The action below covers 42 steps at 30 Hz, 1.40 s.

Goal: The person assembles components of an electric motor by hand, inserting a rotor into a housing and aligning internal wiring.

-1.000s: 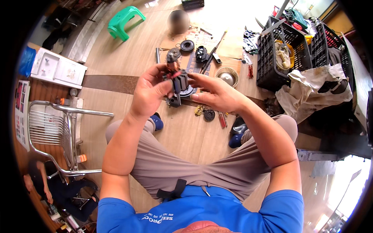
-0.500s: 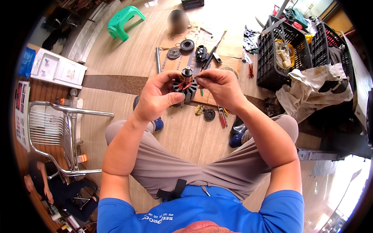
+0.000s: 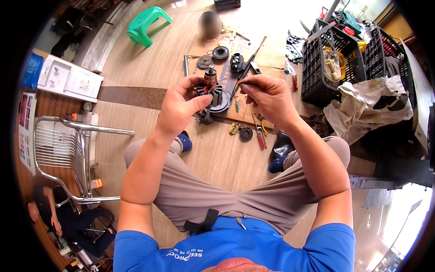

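Observation:
My left hand (image 3: 181,103) is closed around a motor armature (image 3: 210,81), its copper windings and commutator pointing up and its dark slotted core between thumb and fingers. To the right, apart from the armature, my right hand (image 3: 272,99) is pinched, thumb against forefinger. Whatever thin thing it may hold is too small to make out. Below the armature, a round grey metal part (image 3: 220,103) lies partly hidden on the cardboard (image 3: 267,76). Farther off on it are a black ring (image 3: 220,53), a grey disc (image 3: 205,62) and a black housing part (image 3: 236,62).
Pliers (image 3: 261,138) and a small dark round part (image 3: 245,133) lie on the floor before me. Black crates (image 3: 312,86) with a draped cloth (image 3: 362,102) stand at right. A green stool (image 3: 146,26) is at far left, a metal chair (image 3: 68,149) nearer; a person sits lower left.
My right hand has drawn away to the right from the armature. My left hand has shifted slightly left with the armature, uncovering the round grey part beneath.

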Available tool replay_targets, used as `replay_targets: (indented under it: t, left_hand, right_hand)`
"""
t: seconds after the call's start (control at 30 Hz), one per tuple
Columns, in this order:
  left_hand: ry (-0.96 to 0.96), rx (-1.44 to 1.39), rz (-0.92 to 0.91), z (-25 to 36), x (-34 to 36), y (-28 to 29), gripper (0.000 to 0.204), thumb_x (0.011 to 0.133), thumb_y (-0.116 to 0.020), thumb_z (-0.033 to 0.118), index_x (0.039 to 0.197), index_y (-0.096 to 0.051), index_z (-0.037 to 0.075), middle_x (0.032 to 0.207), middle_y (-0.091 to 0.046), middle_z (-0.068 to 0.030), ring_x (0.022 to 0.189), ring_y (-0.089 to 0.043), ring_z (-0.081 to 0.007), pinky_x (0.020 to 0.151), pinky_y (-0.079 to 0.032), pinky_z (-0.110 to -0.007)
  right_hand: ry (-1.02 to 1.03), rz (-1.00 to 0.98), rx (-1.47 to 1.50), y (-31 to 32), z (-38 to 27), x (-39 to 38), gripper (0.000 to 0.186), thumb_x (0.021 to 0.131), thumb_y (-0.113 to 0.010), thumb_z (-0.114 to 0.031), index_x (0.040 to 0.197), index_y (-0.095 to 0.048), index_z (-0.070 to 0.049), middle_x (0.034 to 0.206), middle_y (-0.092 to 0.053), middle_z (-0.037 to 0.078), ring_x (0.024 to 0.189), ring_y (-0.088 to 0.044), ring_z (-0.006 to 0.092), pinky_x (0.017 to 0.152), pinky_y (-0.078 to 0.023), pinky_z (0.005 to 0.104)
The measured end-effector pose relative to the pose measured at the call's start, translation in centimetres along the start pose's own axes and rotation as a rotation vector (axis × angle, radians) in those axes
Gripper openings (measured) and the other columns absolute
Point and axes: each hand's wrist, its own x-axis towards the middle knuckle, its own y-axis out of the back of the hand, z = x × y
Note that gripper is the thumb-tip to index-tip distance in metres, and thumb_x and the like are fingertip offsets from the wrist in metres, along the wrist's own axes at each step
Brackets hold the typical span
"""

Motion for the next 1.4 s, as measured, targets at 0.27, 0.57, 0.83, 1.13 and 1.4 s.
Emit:
replay_targets:
  t: [0.27,0.57,0.83,1.13,1.4]
  left_hand:
    - [0.154,-0.399,-0.063,-0.6,0.4,0.8,0.039,0.090,-0.065,0.018,0.124,-0.053,0.002,0.104,-0.067,-0.0070,0.081,-0.061,-0.0095,0.063,-0.047,-0.022]
    - [-0.096,0.080,0.239,-0.3,1.0,-0.3,0.031,0.086,-0.070,0.007,0.114,-0.059,-0.002,0.095,-0.068,-0.0048,0.082,-0.062,-0.0086,0.074,-0.051,-0.025]
    - [-0.317,0.750,0.682,1.3,1.6,5.0,0.033,0.082,-0.076,0.017,0.109,-0.064,0.003,0.088,-0.070,-0.0056,0.076,-0.063,-0.0109,0.071,-0.050,-0.027]
    - [-0.389,0.711,0.911,4.1,-0.2,13.2,0.032,0.084,-0.075,0.023,0.103,-0.068,0.000,0.088,-0.071,-0.0032,0.080,-0.061,-0.0078,0.075,-0.046,-0.022]
    - [-0.091,0.303,0.497,-0.5,0.5,11.5,0.032,0.087,-0.070,0.018,0.113,-0.062,0.000,0.081,-0.059,0.0048,0.063,-0.043,-0.0008,0.054,-0.031,-0.017]
  right_hand:
    - [0.163,0.000,-0.148,-0.4,0.0,-0.2,0.012,0.090,-0.065,-0.007,0.097,-0.069,0.002,0.080,-0.069,0.004,0.073,-0.058,0.0069,0.066,-0.049,0.0235]
    - [0.140,-0.026,-0.450,0.7,-1.9,0.0,0.016,0.090,-0.064,-0.014,0.097,-0.067,-0.001,0.075,-0.066,0.013,0.066,-0.062,0.0139,0.061,-0.049,0.0283]
    - [0.391,0.098,-0.737,4.4,-1.2,1.7,0.013,0.087,-0.065,-0.020,0.093,-0.070,-0.009,0.075,-0.066,0.013,0.064,-0.064,0.0280,0.060,-0.050,0.0335]
    - [0.598,0.274,-0.956,8.7,0.4,3.7,0.017,0.087,-0.067,-0.025,0.093,-0.071,-0.009,0.082,-0.067,0.013,0.075,-0.066,0.0300,0.067,-0.052,0.0329]
    - [0.809,0.373,-1.446,3.8,1.8,2.2,0.046,0.081,-0.073,-0.021,0.123,-0.059,-0.008,0.123,-0.056,0.015,0.115,-0.053,0.0330,0.096,-0.042,0.0417]
